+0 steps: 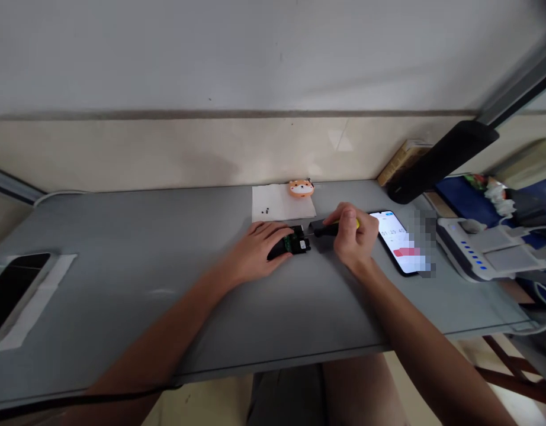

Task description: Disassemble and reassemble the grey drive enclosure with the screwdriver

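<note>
My left hand (255,254) covers most of a small black circuit-board unit (291,244), and my right hand (350,236) hides most of a screwdriver (323,228). The dark bits on the paper sheet (265,212) are too small to identify. A pixelated patch blurs one end of my phone (395,242), and a dark slab (10,296) runs off the left edge.

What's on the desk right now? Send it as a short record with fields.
Left hand: holding device, black with green board
Right hand: gripping screwdriver, tip at device
Paper: under small dark screws
Behind paper: orange toy
Right of right hand: lit phone
</note>
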{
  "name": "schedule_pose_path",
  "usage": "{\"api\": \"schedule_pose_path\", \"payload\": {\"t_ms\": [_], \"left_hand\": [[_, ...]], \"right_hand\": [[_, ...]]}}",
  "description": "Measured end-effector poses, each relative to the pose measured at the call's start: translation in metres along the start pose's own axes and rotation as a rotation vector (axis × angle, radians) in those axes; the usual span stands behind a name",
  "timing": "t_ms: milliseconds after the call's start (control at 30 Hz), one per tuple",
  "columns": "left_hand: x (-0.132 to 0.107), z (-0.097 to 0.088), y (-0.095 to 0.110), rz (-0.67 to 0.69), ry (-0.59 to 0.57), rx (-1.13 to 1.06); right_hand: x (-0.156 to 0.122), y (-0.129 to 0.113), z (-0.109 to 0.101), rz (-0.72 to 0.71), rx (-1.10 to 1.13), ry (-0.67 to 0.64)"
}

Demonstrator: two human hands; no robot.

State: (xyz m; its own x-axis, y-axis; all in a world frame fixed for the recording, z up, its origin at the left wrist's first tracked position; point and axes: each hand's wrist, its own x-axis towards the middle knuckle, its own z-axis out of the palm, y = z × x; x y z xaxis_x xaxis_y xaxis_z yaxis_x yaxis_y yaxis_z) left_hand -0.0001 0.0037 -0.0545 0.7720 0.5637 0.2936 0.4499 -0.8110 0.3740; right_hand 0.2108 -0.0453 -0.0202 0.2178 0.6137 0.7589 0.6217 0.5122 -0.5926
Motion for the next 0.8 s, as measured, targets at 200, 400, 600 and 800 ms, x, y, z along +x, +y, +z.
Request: {"api": "schedule_pose_path", "payload": {"t_ms": [200,400,600,800], "left_hand": [[0.000,0.003,-0.002,0.030,0.029,0.016],[-0.001,0.002,-0.002,0.043,0.028,0.023],[-0.001,0.003,-0.002,0.039,0.023,0.010],[-0.001,0.003,-0.001,0.005,0.009,0.003]], "right_hand": [[0.002,-0.001,0.001,-0.003,-0.013,0.009],[0.000,0.002,0.001,0.031,-0.007,0.009],[0.000,0.001,0.002,0.007,-0.007,-0.025],[0.007,-0.007,0.006,-0.013,0.002,-0.006]]}}
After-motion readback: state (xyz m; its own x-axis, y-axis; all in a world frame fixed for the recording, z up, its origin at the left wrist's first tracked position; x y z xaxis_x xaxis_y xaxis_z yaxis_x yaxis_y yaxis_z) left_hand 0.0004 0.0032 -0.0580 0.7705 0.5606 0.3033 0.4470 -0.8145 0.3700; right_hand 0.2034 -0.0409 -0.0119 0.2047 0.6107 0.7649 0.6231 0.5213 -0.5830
